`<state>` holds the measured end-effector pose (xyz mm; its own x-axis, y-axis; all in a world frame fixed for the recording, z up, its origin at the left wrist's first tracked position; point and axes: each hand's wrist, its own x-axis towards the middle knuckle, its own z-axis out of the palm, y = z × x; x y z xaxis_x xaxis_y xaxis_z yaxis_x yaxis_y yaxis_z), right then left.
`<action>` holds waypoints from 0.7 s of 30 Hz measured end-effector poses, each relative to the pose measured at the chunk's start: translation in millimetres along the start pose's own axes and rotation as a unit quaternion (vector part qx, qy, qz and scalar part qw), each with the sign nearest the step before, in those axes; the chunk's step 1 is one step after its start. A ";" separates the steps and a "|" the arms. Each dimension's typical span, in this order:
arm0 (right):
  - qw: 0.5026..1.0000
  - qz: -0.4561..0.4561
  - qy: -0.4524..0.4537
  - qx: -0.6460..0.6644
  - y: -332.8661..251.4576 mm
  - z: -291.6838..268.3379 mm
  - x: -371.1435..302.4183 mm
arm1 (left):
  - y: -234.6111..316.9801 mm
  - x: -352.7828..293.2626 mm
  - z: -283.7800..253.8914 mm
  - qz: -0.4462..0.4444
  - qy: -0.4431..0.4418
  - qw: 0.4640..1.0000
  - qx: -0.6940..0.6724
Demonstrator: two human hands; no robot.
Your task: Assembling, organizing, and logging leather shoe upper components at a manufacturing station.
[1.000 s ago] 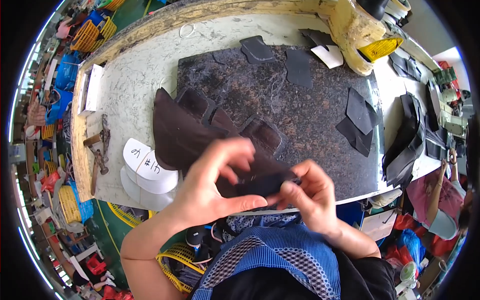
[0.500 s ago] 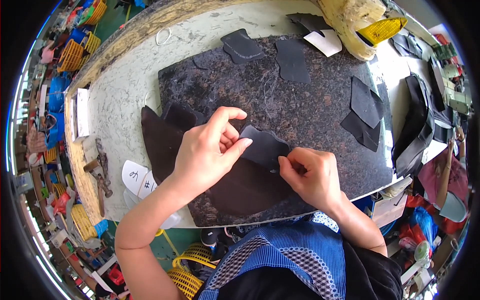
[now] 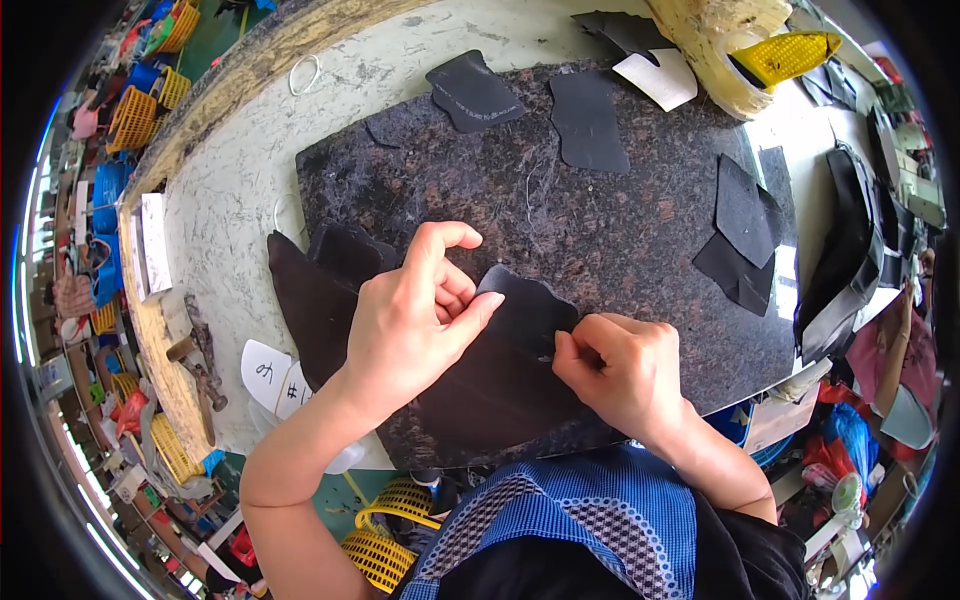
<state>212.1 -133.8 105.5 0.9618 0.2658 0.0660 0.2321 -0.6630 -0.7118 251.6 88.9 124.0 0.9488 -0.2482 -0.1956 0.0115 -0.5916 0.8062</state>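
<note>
My left hand (image 3: 405,325) pinches the upper left corner of a small black leather-like piece (image 3: 525,305) between thumb and fingers, its index finger hooked above. At the right edge of that piece, my right hand (image 3: 630,375) is closed with thumb and finger pressed together. The piece has a wavy top edge. Below and around it spreads a large dark brown sheet (image 3: 490,400), which reaches left behind my left forearm. Whether the small piece is joined to the sheet, I cannot tell. Both lie over a dark speckled stone slab (image 3: 430,180).
Several cut black pieces (image 3: 588,120) lie on the slab's far and right parts. A yellow perforated form (image 3: 790,58) stands in a lump of cream material (image 3: 720,40). At left are a hammer (image 3: 203,375) and white marked card pieces (image 3: 265,370). A yellow basket (image 3: 380,555) sits below the bench.
The whole view has shifted slightly, with the slab's far edge now higher. Both hands keep their pinch at the small black piece, whose face looks darker and tilted differently.
</note>
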 end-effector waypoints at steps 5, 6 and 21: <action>0.999 -0.006 -0.021 -0.026 -1.3 -1.6 3.2 | 3.1 -0.2 0.2 0.055 0.017 0.995 0.076; 0.998 -0.009 -0.041 -0.036 -1.6 -3.0 3.9 | 5.1 -0.6 -2.0 0.079 0.018 0.988 0.133; 0.896 -0.332 0.004 -0.295 1.6 -8.9 195.1 | -57.0 -112.9 -85.9 0.052 -0.015 0.946 0.320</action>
<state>401.4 -89.3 123.5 0.5834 0.7350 0.3455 0.7879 -0.6155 -0.0208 170.9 216.5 148.1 0.9247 -0.3466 -0.1576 -0.2841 -0.9036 0.3207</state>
